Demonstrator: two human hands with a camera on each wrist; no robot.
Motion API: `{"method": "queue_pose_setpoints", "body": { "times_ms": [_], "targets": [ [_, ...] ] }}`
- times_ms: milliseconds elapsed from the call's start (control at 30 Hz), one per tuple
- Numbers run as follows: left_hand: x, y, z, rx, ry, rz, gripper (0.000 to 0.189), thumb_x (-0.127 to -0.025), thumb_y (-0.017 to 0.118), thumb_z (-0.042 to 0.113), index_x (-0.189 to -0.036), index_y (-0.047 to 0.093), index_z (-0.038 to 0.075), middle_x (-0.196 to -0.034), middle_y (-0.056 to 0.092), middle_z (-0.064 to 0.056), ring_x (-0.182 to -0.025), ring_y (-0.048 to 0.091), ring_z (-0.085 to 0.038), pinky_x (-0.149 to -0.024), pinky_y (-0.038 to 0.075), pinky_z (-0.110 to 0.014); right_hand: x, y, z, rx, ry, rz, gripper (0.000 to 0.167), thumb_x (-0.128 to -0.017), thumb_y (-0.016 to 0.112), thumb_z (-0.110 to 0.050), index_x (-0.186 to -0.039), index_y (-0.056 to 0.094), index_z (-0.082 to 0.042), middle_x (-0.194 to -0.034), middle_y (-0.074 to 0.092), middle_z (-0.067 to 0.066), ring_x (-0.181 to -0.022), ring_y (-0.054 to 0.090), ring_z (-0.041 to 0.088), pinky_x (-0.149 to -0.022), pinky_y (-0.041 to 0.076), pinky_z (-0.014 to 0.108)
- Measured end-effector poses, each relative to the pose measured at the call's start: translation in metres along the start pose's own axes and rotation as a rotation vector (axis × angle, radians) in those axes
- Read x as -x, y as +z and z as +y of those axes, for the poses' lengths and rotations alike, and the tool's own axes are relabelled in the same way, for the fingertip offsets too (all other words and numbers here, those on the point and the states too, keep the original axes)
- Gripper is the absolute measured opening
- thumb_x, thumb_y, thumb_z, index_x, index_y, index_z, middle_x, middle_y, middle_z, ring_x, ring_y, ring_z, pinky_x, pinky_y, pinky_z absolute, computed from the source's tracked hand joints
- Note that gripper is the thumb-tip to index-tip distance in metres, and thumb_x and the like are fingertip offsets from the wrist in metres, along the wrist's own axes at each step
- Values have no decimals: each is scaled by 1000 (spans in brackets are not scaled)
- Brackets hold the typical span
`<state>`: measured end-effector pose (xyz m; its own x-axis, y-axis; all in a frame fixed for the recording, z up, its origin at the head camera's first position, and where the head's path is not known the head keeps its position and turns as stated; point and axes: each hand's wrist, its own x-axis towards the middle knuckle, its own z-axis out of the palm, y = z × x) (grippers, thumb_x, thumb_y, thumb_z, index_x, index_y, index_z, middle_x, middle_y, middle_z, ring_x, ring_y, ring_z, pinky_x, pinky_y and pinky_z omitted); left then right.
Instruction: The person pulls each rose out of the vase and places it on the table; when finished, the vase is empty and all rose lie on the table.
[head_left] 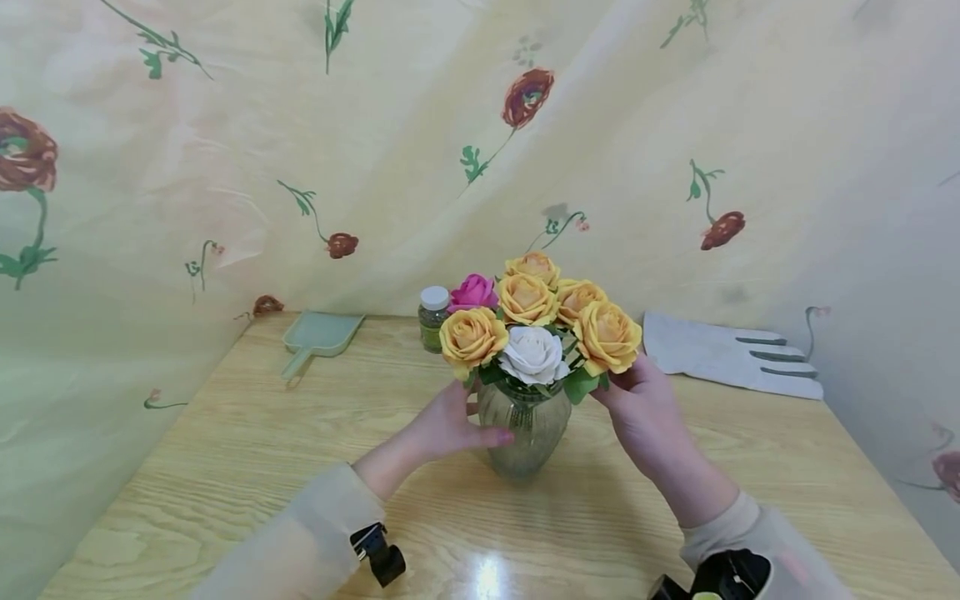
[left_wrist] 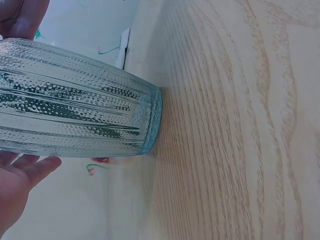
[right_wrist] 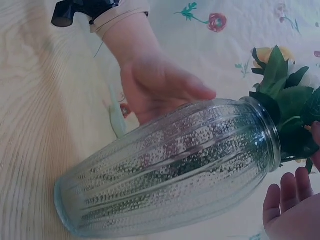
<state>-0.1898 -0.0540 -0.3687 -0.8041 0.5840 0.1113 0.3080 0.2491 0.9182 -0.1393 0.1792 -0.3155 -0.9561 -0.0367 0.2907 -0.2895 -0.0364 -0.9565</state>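
Note:
A clear ribbed glass vase (head_left: 525, 433) stands upright on the wooden table, holding a bouquet of roses. Several yellow roses (head_left: 527, 299), a white rose (head_left: 534, 355) and a pink rose (head_left: 473, 293) show above green leaves. My left hand (head_left: 457, 425) holds the vase from its left side, thumb across the front. In the right wrist view, that left hand (right_wrist: 155, 82) lies against the glass. My right hand (head_left: 643, 408) is at the bouquet's right, under the rightmost yellow rose, fingertips right at the leaves (right_wrist: 295, 105) and loosely bent. Blooms partly hide its fingertips.
Behind the vase on the left stands a small jar (head_left: 433, 321) with a white lid. A pale green dustpan (head_left: 324, 333) lies at the table's back left. White gloves (head_left: 720, 354) lie at the back right, by the flower-patterned cloth (head_left: 405, 150) hanging behind.

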Motion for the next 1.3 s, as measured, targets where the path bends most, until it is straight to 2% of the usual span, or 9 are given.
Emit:
{"method": "queue_pose_setpoints", "body": {
  "times_ms": [300,433,533,667,900,1133,1300],
  "targets": [
    [1,2,0,26,-5,24,101,-76,78,21,-150,11,16,-152,21,-10,-135,28,-31,-100,38,-45,0,9,-2,-184,-20,21,45,-91,55,1,-133,50,-16,-130,46,1,-121,43,12,-95,40,20],
    [2,4,-1,50,10,50,99,-76,78,19,-150,12,15,-151,23,-11,-133,30,-35,-100,38,-48,0,12,0,-260,-44,26,42,-90,55,3,-125,58,-20,-124,52,-2,-116,47,10,-94,42,20],
    [4,6,-2,70,-3,79,96,-77,77,19,-149,14,12,-149,25,-13,-132,31,-37,-100,39,-47,-2,14,1,-301,-67,35,41,-90,54,5,-120,61,-23,-121,55,-3,-113,49,9,-94,42,21],
    [5,8,-4,83,-25,119,94,-76,78,20,-147,17,8,-148,27,-15,-132,32,-37,-99,39,-46,-4,17,0,-353,-106,36,39,-91,55,4,-122,60,-18,-122,54,-1,-115,48,10,-95,41,22],
    [4,10,-8,68,24,152,91,-77,78,21,-147,20,10,-146,31,-14,-130,35,-38,-97,42,-46,-4,19,-6,-519,-149,102,32,-87,59,3,-115,64,-12,-108,57,1,-105,50,11,-90,43,21],
    [5,12,-10,70,52,170,90,-78,77,21,-147,21,13,-147,31,-13,-128,37,-38,-97,42,-46,-8,21,-13,-674,-165,191,31,-83,64,7,-111,64,-5,-102,55,6,-97,52,13,-82,47,20],
    [5,13,-10,77,64,182,89,-78,76,21,-147,21,16,-147,31,-12,-128,38,-38,-97,42,-46,-9,21,-18,-786,-219,222,15,-79,68,5,-93,63,1,-94,55,9,-87,54,16,-74,50,26]
  ]
}}
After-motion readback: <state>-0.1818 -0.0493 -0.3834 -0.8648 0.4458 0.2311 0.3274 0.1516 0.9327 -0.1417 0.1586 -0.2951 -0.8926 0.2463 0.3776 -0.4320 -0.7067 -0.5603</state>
